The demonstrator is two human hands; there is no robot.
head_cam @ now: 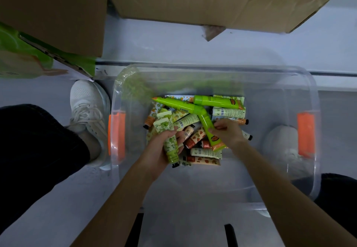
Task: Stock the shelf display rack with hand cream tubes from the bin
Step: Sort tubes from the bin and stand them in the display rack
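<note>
Head view: my left hand (pixel 164 150) grips several tubes (pixel 171 146), my right hand (pixel 228 132) pinches a green tube (pixel 209 130), both inside the bin (pixel 313 99). Adding more could spill the left bundle.

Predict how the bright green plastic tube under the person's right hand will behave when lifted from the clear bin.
The bright green plastic tube looks small and slim, so probably light. Its glossy skin suggests it may slip in the right hand. It lies across other tubes in the clear plastic bin, so lifting it could shift its neighbours.
</note>
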